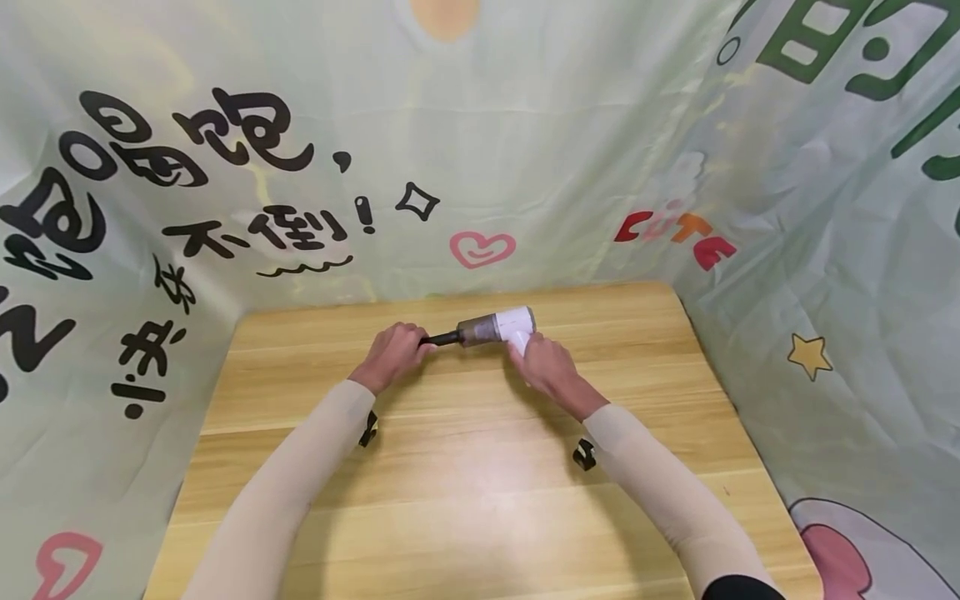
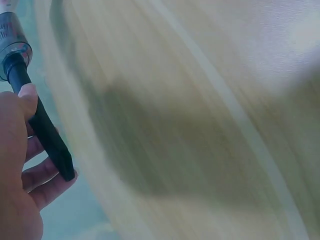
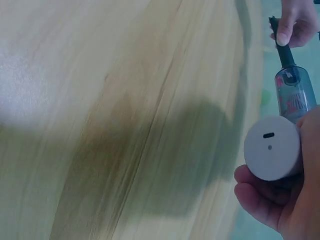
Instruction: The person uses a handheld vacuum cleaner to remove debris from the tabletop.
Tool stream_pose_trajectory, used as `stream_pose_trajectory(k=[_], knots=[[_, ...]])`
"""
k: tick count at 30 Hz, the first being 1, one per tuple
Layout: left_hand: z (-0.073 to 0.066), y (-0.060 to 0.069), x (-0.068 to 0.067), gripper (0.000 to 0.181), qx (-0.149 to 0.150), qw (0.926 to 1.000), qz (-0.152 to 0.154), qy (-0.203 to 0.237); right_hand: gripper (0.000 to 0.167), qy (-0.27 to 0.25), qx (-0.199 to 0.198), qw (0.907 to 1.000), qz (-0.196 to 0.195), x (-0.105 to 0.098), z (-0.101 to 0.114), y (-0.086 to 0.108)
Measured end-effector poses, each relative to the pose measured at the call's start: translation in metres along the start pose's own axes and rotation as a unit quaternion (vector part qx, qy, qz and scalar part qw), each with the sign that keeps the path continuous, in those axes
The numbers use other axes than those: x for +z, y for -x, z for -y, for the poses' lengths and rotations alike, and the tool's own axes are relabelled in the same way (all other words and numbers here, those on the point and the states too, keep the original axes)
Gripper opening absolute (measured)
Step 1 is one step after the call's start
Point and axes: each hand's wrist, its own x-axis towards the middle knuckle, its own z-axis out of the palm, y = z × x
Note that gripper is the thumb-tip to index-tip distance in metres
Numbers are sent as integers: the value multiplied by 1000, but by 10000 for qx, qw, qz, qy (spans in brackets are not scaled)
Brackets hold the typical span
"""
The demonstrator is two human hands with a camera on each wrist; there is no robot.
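Observation:
A small handheld vacuum cleaner [image 1: 516, 320], white at the back with a see-through grey dust cup [image 1: 478, 331], is held above the table between both hands. My right hand [image 1: 549, 363] grips its white handle. In the right wrist view the round white end cap [image 3: 272, 150] shows a dark slot and a small dot. My left hand [image 1: 393, 353] holds the black flat nozzle [image 2: 46, 131] at the front of the dust cup. In the left wrist view the thumb lies on top of the nozzle and the fingers curl under it.
The wood-grain table [image 1: 480, 500] spreads below both arms. A printed cloth [image 1: 525, 150] with writing, a heart and a star hangs along the back and sides. Black straps [image 1: 584, 454] hang at the wrists.

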Motion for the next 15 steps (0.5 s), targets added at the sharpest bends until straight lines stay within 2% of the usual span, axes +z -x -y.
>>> stream_pose_trajectory(k=[5,15], knots=[[1,-9,-2,34,-41,9997,-123,-225,63,63,9,9999,155,4,-2,-5],[4,-21,-3,36,-127,9992,15,-379,61,35,116,9988,469,12,-2,-12]])
